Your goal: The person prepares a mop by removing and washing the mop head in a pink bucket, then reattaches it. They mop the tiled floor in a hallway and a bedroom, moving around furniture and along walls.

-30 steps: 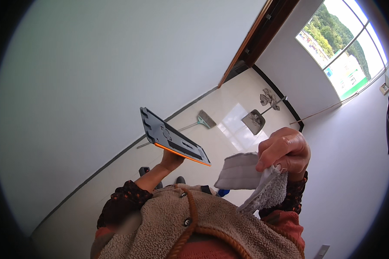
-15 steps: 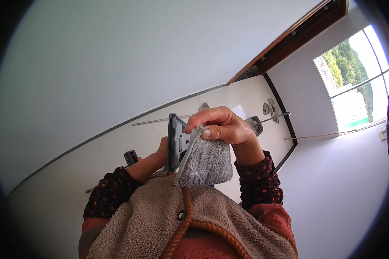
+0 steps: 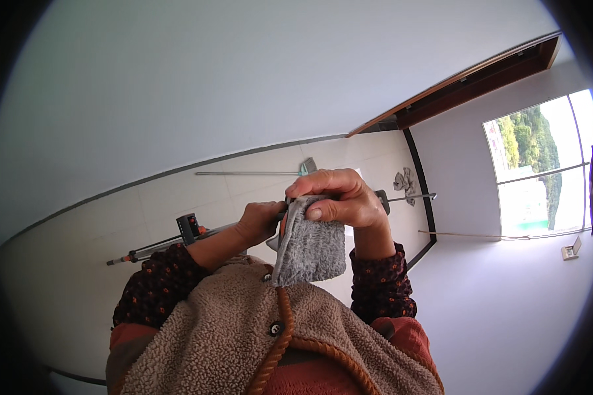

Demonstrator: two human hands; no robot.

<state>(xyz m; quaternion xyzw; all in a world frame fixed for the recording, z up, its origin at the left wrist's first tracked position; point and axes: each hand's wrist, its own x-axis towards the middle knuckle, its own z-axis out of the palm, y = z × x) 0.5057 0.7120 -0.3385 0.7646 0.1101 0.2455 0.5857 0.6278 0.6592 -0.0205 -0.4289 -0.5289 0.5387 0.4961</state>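
Note:
A grey fluffy mop pad [image 3: 313,247] hangs in front of my chest. My right hand [image 3: 342,197] pinches its top edge between thumb and fingers. Close beside it, my left hand [image 3: 259,221] is closed on the dark edge of a flat mop plate [image 3: 283,216]. Most of that plate is hidden behind the pad and my fingers. An orange strip shows along the pad's left edge.
Poles with orange and black parts [image 3: 153,249] and a black block [image 3: 188,228] are beyond my left forearm. A long-handled tool [image 3: 244,173] lies on the tiled floor near the wall [image 3: 165,85]. Grey crumpled cloths [image 3: 406,185] lie farther right, near a thin stick [image 3: 471,234].
The mop plate, upright and plainly visible before, has turned and dropped mostly behind the pad. My left hand has risen closer to my right hand. The view has shifted slightly.

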